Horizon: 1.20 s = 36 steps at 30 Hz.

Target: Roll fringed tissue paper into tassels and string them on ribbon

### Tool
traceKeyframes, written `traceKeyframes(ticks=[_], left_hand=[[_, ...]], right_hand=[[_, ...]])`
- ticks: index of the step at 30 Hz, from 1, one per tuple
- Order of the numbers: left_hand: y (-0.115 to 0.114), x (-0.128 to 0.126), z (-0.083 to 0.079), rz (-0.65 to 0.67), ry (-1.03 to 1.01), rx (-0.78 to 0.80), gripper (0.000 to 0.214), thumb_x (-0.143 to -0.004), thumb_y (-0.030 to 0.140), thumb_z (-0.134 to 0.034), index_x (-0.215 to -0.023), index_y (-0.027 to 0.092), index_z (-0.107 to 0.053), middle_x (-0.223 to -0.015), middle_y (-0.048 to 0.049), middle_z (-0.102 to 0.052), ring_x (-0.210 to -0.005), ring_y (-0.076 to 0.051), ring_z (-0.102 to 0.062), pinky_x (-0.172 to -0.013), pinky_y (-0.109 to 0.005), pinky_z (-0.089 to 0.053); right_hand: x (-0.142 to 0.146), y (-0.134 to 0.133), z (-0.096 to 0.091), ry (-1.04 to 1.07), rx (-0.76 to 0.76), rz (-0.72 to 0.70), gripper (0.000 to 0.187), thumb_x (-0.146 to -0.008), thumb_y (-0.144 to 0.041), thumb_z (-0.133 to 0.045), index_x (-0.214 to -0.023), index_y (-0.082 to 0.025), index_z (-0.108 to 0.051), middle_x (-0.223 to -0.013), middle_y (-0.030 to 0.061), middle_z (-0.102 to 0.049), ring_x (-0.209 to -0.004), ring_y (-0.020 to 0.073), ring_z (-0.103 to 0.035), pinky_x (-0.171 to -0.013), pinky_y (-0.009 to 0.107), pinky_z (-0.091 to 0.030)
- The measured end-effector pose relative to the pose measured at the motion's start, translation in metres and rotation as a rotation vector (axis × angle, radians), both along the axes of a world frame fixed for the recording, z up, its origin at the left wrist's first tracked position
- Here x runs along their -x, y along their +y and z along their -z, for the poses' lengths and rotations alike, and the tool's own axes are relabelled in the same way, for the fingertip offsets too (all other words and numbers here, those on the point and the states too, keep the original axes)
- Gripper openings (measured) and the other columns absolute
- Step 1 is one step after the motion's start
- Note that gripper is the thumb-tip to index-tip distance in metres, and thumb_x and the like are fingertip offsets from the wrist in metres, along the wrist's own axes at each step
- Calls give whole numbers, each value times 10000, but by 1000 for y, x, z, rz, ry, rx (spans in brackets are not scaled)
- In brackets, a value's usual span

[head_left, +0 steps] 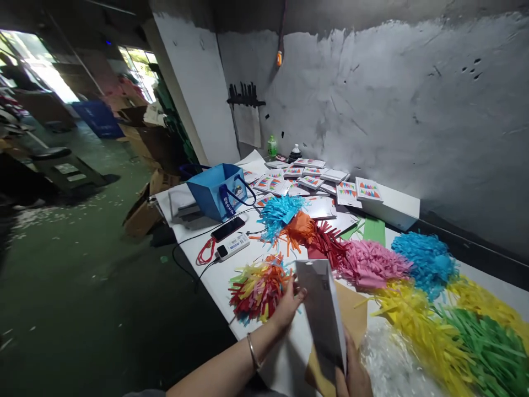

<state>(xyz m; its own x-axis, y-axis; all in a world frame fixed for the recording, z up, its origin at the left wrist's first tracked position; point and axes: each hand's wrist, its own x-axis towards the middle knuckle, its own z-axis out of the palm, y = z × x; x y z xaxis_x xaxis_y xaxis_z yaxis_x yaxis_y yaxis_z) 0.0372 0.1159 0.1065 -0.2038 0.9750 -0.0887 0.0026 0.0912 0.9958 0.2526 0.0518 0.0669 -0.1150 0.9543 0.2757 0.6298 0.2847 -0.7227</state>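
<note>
A flat white cardboard box (pixel 320 309) stands tilted upright in front of me, its narrow side and a small dark printed mark showing. My right hand (pixel 353 372) grips it low on the right edge. My left hand (pixel 289 303) is at the box's left edge, thumb against or just before the box and fingers apart from it. Just left of that hand lies a bundle of multicoloured paper tassels (pixel 258 289). Whether its fingertips touch the tassels I cannot make out. Under the box is a sheet of brown paper (pixel 351 309).
Tassel bundles in blue (pixel 425 262), pink (pixel 374 262), yellow (pixel 421 331) and green (pixel 483 342) lie rightward, beside clear plastic bags (pixel 392 358). Several printed flat packs (pixel 309 182) lie behind. A blue bag (pixel 217 190), phone (pixel 227 228) and power bank (pixel 233 246) sit left.
</note>
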Motion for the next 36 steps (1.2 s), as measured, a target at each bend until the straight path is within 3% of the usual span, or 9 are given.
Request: traceKeyframes(ticks=[3, 8, 11, 14, 19, 24, 30, 33, 36], left_hand=[[-5, 7, 13, -48, 191, 32, 774, -759, 501, -674, -1409, 167, -417, -1486, -186, -422, -1376, -313, -404, -1149, -447, -303], [12, 75, 26, -244, 482, 181, 786, -757, 319, -659, -1454, 158, -331, -1617, -180, -157, -1499, -360, 36, -1186, -564, -42], [24, 119, 29, -238, 554, 230, 824, -692, 191, -665, -1448, 125, -342, -1513, -234, -380, -1460, -423, -176, -1141, -601, -181], [18, 133, 27, -172, 581, 135, 754, -679, 91, -574, -1415, 179, -429, -1403, -146, -543, -1360, -321, -420, -1141, -475, -295], [-34, 92, 18, -78, 600, -97, 738, -710, 153, -529, -1440, 217, -443, -1424, -98, -526, -1369, -298, -410, -1177, -466, -281], [-83, 53, 8, 212, 538, -288, 791, -751, 243, -616, -1501, 269, -366, -1452, -113, -500, -1358, -369, -417, -1151, -514, -331], [-76, 51, -19, 219, 200, -284, 761, -859, 423, -628, -1520, 308, -268, -1567, -93, -338, -1417, -346, -343, -1145, -505, -328], [-63, 18, -22, 329, -195, -50, 840, -808, 557, -660, -1513, 277, -299, -1564, -103, -361, -1405, -343, -377, -1139, -477, -347], [-59, -31, -17, 357, -532, 159, 819, -786, 621, -642, -1482, 286, -369, -1416, -101, -560, -1279, -328, -543, -1078, -458, -424]], right_hand=[[3, 7, 21, -218, -177, 136, 835, -788, -102, -447, -1552, -316, -187, -1489, 95, -458, -1289, 386, -518, -920, 573, -518], [38, 6, 72, -451, -148, 5, 705, -841, -252, -562, -1508, -199, -340, -1463, 277, -431, -1293, 561, -423, -871, 771, -381], [55, 1, 85, -360, -162, -52, 691, -862, -255, -575, -1507, -200, -333, -1463, 274, -431, -1325, 534, -400, -943, 724, -380], [66, 6, 70, -222, -211, -107, 708, -903, -268, -530, -1539, -278, -219, -1486, 212, -425, -1334, 463, -432, -984, 659, -417], [101, 23, 7, 55, -120, -196, 795, -905, -437, -579, -1549, -303, -133, -1605, 137, -225, -1446, 378, -280, -1088, 616, -369], [118, 31, -33, 467, 184, -116, 931, -835, -564, -630, -1548, -233, -133, -1481, 176, -450, -1331, 346, -481, -1064, 530, -435], [69, 20, -23, 727, 244, -124, 899, -831, -575, -625, -1536, -238, -181, -1434, 172, -514, -1241, 327, -577, -997, 469, -506], [57, 1, -13, 570, 110, -190, 895, -792, -608, -644, -1519, -246, -268, -1480, 152, -467, -1352, 361, -452, -1081, 522, -415], [56, -20, -3, 392, 35, -51, 1102, -698, -639, -709, -1553, -223, -151, -1581, 159, -280, -1458, 403, -221, -1144, 590, -283]])
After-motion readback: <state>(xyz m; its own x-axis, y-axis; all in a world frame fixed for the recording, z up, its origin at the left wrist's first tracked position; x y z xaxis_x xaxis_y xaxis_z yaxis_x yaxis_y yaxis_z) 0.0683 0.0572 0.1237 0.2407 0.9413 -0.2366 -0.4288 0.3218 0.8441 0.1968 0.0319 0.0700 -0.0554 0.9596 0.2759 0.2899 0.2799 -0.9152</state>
